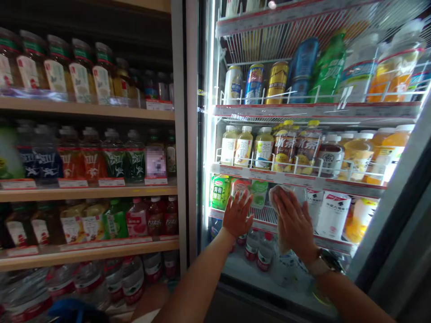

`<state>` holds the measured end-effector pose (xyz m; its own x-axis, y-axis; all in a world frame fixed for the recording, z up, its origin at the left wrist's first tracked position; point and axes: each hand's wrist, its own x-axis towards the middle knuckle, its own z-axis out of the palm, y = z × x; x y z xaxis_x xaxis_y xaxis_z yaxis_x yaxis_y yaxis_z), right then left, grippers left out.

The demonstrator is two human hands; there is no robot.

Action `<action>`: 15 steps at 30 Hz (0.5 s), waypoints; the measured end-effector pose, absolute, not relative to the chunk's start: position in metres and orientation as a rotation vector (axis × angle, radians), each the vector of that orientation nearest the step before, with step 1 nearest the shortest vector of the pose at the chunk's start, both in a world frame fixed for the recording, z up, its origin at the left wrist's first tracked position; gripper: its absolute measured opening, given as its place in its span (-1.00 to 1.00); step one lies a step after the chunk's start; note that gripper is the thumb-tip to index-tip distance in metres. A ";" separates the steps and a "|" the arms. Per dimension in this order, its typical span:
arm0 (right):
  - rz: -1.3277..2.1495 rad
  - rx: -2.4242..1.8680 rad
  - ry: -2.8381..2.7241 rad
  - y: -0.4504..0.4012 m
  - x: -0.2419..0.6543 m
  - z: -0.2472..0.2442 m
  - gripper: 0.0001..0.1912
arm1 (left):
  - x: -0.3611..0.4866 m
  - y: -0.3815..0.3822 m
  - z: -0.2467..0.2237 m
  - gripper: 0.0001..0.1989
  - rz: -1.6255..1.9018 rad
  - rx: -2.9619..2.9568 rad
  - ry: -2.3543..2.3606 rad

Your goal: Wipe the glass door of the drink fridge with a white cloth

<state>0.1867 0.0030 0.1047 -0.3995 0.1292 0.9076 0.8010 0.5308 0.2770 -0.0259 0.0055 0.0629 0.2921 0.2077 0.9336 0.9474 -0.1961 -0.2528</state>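
My left hand (236, 215) is open, its fingers spread, and appears to lie flat on the glass door (239, 280) of a lit drinks fridge. To its right, my right hand (296, 224) presses a whitish cloth (275, 194) to the same glass. The cloth shows past the fingertips and hangs below the palm. A watch (330, 261) is on my right wrist. Behind the glass, near my hands, are a green drink carton (220, 192) and a white carton (333, 215). My hands partly hide the lower shelf.
Several cans and bottles, such as a gold can (277, 83) and a green bottle (332, 67), fill the upper fridge shelves. A wooden shelf unit (101, 110) with rows of bottles stands at left. The fridge's grey frame (397, 197) runs along the right. Something blue (72, 310) is at the bottom left.
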 end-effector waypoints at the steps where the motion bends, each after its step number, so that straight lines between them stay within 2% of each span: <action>1: -0.933 -0.755 -1.894 0.001 0.184 0.092 -0.23 | -0.026 0.005 0.063 -0.31 -0.984 -1.629 -1.087; 7: -0.968 -0.729 -2.036 -0.002 0.179 0.027 -0.25 | -0.026 0.005 0.063 -0.29 -0.981 -1.610 -1.071; 15: -0.960 -0.689 -2.149 -0.008 0.180 -0.018 -0.24 | -0.025 0.003 0.065 -0.31 -0.979 -1.609 -1.073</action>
<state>0.1800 -0.0082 -0.0178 -0.6319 0.1876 0.7520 0.6851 0.5887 0.4289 -0.0252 0.0033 0.0652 0.2984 0.2006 0.9331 0.9476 -0.1790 -0.2645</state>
